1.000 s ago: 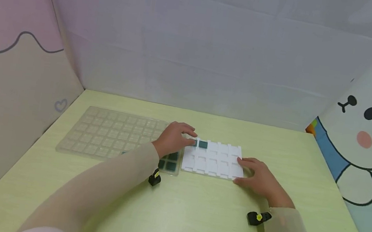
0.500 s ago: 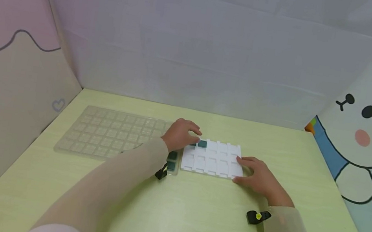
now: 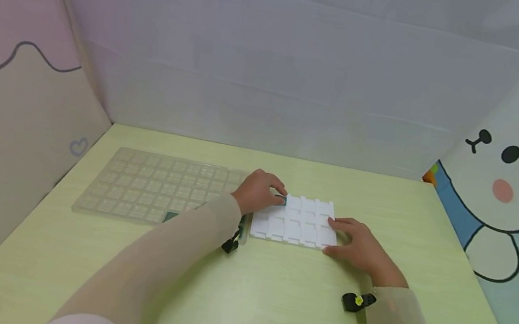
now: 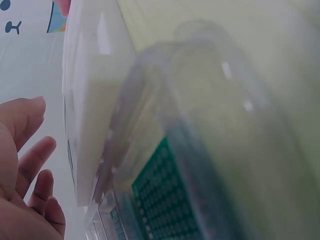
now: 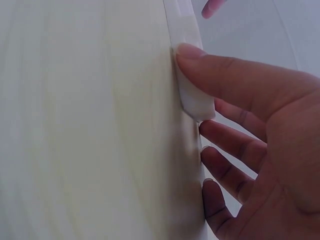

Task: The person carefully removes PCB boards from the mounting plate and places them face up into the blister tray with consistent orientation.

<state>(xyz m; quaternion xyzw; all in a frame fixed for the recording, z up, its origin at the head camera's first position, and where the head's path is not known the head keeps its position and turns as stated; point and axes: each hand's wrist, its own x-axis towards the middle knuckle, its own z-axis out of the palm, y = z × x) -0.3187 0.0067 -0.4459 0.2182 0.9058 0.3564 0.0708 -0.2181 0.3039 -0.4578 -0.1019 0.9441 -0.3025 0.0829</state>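
In the head view my left hand (image 3: 262, 191) is at the back left of a shallow white tray (image 3: 297, 225) divided into compartments. Its thumb and index fingertips are over a small green square piece (image 3: 283, 201) lying in the back row, partly hidden by them. Nothing is visibly held in that hand in the left wrist view. My right hand (image 3: 359, 248) grips the right end of the white tray, thumb at the near corner. A clear plastic tray (image 3: 152, 180) adjoins it on the left, with dotted green square boards (image 4: 165, 195) in some compartments.
Both trays stand on a pale yellow-green table (image 3: 265, 301). A white back wall (image 3: 276, 76) rises behind it, with cartoon-printed panels on both sides. My left forearm covers the near right part of the clear tray.
My left hand has moved slightly right along the back row, now covering the left green piece and part of the right one. The right hand keeps its grip on the white tray.
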